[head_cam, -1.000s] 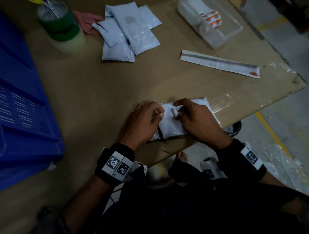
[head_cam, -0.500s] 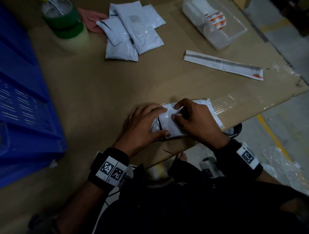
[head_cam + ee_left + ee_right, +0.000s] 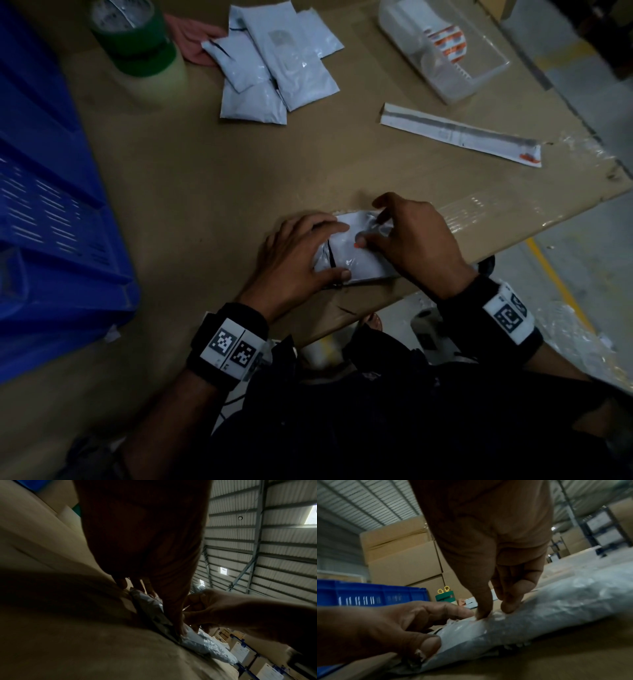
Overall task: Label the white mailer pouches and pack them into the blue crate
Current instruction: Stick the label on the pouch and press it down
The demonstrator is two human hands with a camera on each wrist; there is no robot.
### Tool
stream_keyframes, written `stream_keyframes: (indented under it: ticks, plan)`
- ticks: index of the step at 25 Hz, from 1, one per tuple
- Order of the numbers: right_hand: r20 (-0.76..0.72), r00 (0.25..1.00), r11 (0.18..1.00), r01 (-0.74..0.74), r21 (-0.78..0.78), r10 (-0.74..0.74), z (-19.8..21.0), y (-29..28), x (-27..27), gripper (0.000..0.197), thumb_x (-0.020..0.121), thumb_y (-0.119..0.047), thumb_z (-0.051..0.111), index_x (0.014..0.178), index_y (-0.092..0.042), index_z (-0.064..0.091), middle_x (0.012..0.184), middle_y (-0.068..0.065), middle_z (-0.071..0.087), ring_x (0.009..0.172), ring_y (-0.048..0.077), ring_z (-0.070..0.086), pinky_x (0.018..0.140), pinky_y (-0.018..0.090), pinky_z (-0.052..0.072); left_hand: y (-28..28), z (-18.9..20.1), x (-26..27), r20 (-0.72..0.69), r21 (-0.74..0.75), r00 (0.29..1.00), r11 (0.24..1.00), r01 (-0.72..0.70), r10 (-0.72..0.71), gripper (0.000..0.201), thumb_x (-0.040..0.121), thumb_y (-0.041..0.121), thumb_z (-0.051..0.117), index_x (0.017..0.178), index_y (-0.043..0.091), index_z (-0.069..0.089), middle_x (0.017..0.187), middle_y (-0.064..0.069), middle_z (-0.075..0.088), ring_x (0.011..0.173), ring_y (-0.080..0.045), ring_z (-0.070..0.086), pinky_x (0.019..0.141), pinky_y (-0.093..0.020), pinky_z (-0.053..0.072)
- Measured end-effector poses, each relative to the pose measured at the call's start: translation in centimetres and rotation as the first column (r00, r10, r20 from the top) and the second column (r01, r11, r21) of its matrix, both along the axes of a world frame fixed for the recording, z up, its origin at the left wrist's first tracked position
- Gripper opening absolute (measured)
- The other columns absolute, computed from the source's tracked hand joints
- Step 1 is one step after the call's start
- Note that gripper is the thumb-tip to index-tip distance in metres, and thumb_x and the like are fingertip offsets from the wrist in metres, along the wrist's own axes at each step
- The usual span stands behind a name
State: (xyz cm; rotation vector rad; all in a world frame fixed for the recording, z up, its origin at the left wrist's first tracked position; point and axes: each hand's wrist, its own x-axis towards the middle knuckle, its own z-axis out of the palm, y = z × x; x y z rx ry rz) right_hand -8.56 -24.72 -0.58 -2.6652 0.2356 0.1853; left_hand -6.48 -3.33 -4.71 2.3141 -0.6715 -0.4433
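A white mailer pouch (image 3: 363,267) lies at the table's near edge; it also shows in the wrist views as the pouch (image 3: 205,645) and the pouch (image 3: 556,608). My left hand (image 3: 337,250) grips its left end, fingers over the far side and thumb on the near edge. My right hand (image 3: 371,229) is curled over the pouch's middle, its fingertips (image 3: 482,615) pinching the crinkled film on top; the index finger is raised. A small orange speck shows at the right thumb tip. The blue crate (image 3: 51,205) stands at the left, and several more white pouches (image 3: 274,68) are piled at the back.
A green tape roll (image 3: 137,44) stands at the back left beside a pink cloth (image 3: 195,37). A clear plastic container (image 3: 442,48) sits at the back right. A long white paper strip (image 3: 459,137) lies in front of it. The table edge (image 3: 513,233) runs close on the right.
My left hand went from a curled fist to spreading over the pouch's left end. The right hand shifted a little farther along the pouch and its index finger lifted.
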Motion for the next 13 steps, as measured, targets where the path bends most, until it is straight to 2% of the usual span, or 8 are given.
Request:
stream_keyframes:
  ticks: [3,5,8,10,13]
  plan:
    - [0.082,0.995,0.997,0.045,0.064,-0.05,-0.5,-1.1,-1.0,0.025,0.09,-0.016,0.074,0.114,-0.015,0.071,0.103,0.002,0.076,0.091,0.023,0.071,0.072,0.024,0.038,0.0,0.0,0.0,0.017,-0.003,1.0,1.0,-0.002,0.002,0.069,0.079,0.056,0.077,0.141,0.045,0.049,0.148,0.026,0.037,0.137,-0.004,0.026,0.095,-0.021,0.015]
    - [0.097,0.99,0.992,0.096,0.084,-0.104,-0.4,-1.5,-2.0,0.023,0.094,-0.01,0.063,0.114,-0.016,0.073,0.105,0.001,0.076,0.09,0.02,0.07,0.072,0.022,0.039,0.0,-0.1,0.0,0.015,-0.004,1.0,1.0,-0.009,0.009,0.069,0.08,0.053,0.078,0.142,0.043,0.05,0.149,0.024,0.038,0.138,-0.005,0.027,0.098,-0.022,0.017]
    - [0.17,0.976,0.987,0.118,0.111,-0.136,-0.1,-1.8,-3.2,0.015,0.1,-0.019,0.063,0.109,-0.015,0.074,0.103,0.001,0.076,0.089,0.018,0.069,0.074,0.027,0.046,0.1,-0.1,0.1,0.005,-0.027,1.0,1.0,-0.006,0.007,0.07,0.08,0.051,0.078,0.143,0.041,0.049,0.15,0.021,0.04,0.139,-0.004,0.028,0.105,-0.027,0.022]
    - [0.198,0.976,0.992,0.073,0.1,-0.091,-0.3,-2.0,-3.6,0.015,0.1,-0.025,0.065,0.1,-0.014,0.074,0.099,0.002,0.073,0.087,0.02,0.067,0.073,0.026,0.043,0.2,-0.3,0.1,0.01,-0.032,1.0,0.999,-0.006,0.006,0.07,0.08,0.051,0.078,0.142,0.041,0.05,0.15,0.02,0.041,0.14,-0.005,0.03,0.11,-0.032,0.026]
    - [0.187,0.982,0.998,0.023,0.061,-0.034,-1.0,-2.0,-3.9,0.026,0.098,-0.04,0.065,0.087,-0.017,0.071,0.099,0.0,0.069,0.095,0.02,0.064,0.08,0.033,0.047,0.2,-0.3,0.2,0.02,-0.019,1.0,1.0,-0.005,0.005,0.068,0.079,0.052,0.078,0.141,0.042,0.051,0.15,0.021,0.041,0.139,-0.005,0.03,0.11,-0.032,0.026]
